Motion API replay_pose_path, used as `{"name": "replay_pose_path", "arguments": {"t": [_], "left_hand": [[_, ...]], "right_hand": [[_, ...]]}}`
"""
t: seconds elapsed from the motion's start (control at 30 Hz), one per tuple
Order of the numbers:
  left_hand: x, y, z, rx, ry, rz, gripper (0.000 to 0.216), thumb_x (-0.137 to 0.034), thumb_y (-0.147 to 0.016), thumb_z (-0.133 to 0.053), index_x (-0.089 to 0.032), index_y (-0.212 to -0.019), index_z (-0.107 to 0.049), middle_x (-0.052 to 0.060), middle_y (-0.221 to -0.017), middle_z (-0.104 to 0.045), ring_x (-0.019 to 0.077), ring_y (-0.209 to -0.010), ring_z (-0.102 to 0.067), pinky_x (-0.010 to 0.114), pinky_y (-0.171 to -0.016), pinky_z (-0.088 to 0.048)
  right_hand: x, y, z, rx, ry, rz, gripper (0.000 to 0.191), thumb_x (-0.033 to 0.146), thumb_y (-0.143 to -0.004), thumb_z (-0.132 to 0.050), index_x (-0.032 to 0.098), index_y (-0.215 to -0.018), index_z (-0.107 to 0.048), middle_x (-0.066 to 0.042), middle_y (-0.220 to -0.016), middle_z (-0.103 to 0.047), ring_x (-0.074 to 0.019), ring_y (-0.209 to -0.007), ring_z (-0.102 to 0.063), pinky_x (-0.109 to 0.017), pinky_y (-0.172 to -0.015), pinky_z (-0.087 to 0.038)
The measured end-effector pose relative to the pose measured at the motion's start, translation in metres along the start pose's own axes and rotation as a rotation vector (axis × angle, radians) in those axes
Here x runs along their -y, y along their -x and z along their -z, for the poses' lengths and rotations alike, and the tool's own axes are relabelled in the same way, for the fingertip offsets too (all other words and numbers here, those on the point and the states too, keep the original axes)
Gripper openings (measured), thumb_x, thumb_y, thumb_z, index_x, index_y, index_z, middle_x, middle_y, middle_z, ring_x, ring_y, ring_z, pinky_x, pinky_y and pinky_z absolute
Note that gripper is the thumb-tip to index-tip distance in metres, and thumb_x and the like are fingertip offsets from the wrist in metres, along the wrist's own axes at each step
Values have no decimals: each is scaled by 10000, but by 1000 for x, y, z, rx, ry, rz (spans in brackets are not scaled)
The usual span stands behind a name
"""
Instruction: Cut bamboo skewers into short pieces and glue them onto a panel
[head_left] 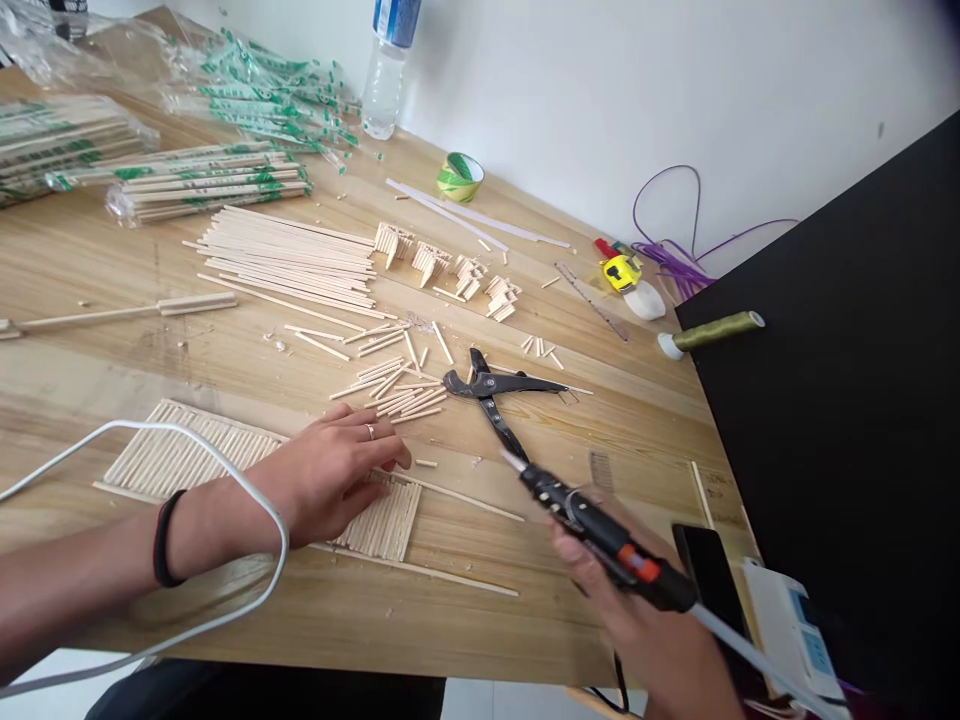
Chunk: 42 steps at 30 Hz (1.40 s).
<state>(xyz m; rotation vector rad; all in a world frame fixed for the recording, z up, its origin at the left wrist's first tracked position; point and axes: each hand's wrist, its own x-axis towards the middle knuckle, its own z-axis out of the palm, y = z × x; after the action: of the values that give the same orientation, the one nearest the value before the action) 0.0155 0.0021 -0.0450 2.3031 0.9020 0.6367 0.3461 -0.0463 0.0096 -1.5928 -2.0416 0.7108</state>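
Glue gun (600,527), plastic; stick panel (187,452), matt wood; cutters (491,385), metal; bottle (384,90), clear glossy plastic; tabletop (480,630), smooth wood.

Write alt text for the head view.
A person's right hand holds a black, red-marked glue gun; the left hand is over a flat panel of pale wooden sticks. A black plier-like tool lies beyond on the wooden table.

Purple cord (681,278) lies just right of a yellow tape measure (621,272). Left of the measure — a green-and-yellow tape roll (454,187), then, farther off, a water bottle (384,92). To its lower right — a spool of olive thread (720,331), with a dark phone (707,562) well below.
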Motion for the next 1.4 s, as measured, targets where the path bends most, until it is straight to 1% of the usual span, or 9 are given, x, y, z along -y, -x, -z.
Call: {"name": "replay_pose_path", "arguments": {"t": [0.03, 0.1, 0.23, 0.33, 0.53, 0.73, 0.9, 1.13, 1.4], "left_hand": [[0, 0, 0, -3, 2, -2, 204, -88, -922, -653, -209, -1086, -634, 37, -1020, -728, 236, -977, -647, 351, -904, -435], [0, -1, 0, -4, 7, -5, 206, -89, -926, -650, -207, -1094, -634, 37, -1023, -726, 234, -977, -648, 352, -906, -435], [-1, -1, -1, 4, 6, 1, 200, -91, -932, -653, -205, -1095, -634, 38, -1029, -726, 234, -984, -647, 351, -897, -428], [-2, -1, -1, 8, 4, 6, 183, -87, -937, -648, -195, -1083, -630, 41, -1031, -725, 237, -970, -642, 358, -886, -419], [-1, 0, -2, 10, 24, -1, 171, -89, -945, -626, -186, -1086, -628, 47, -1033, -717, 234, -955, -629, 365, -910, -423], [0, 0, -3, 22, 39, 5, 183, -94, -943, -628, -181, -1105, -625, 50, -1040, -704, 250, -991, -619, 377, -920, -409], [0, 0, -3, 21, 46, 6, 176, -91, -951, -619, -182, -1102, -624, 50, -1051, -705, 247, -997, -611, 371, -921, -390], [0, 0, -3, 23, 34, 8, 175, -95, -948, -630, -184, -1098, -626, 40, -1031, -703, 244, -978, -607, 365, -877, -362], [-1, 0, -2, 20, 28, 4, 159, -97, -949, -621, -174, -1088, -631, 44, -1013, -692, 240, -969, -601, 358, -868, -359]], "right_hand": [[9, 0, -9, 74, -54, 21, 192, 367, -1006, -618, 263, -845, -626, -2, -731, -649, -209, -606, -635, -307, -544, -504], [19, 1, -23, 112, -87, 62, 193, 327, -1006, -626, 255, -827, -629, -7, -712, -644, -205, -582, -620, -305, -510, -489], [19, 5, -43, 30, -33, 160, 122, 275, -1001, -632, 274, -892, -685, -21, -691, -651, -241, -586, -629, -339, -501, -496], [17, 6, -50, 18, -46, 193, 151, 275, -1013, -605, 285, -895, -699, -35, -702, -664, -266, -619, -653, -361, -509, -503], [23, 1, -50, 102, -44, 137, 222, 294, -1021, -606, 279, -806, -662, -33, -687, -657, -255, -619, -653, -359, -533, -528], [25, -3, -51, 107, -54, 63, 327, 403, -1019, -610, 275, -719, -626, -8, -612, -601, -219, -536, -592, -324, -488, -484], [24, -3, -52, 124, -40, 14, 369, 464, -1015, -609, 265, -705, -627, -9, -639, -617, -204, -546, -597, -310, -498, -467], [25, -2, -52, 105, -41, 19, 390, 460, -1010, -622, 274, -668, -598, -1, -611, -595, -195, -522, -569, -305, -503, -469], [23, -5, -49, 140, -53, 27, 369, 431, -1010, -628, 254, -688, -609, -1, -640, -624, -176, -526, -567, -295, -500, -439]]}}
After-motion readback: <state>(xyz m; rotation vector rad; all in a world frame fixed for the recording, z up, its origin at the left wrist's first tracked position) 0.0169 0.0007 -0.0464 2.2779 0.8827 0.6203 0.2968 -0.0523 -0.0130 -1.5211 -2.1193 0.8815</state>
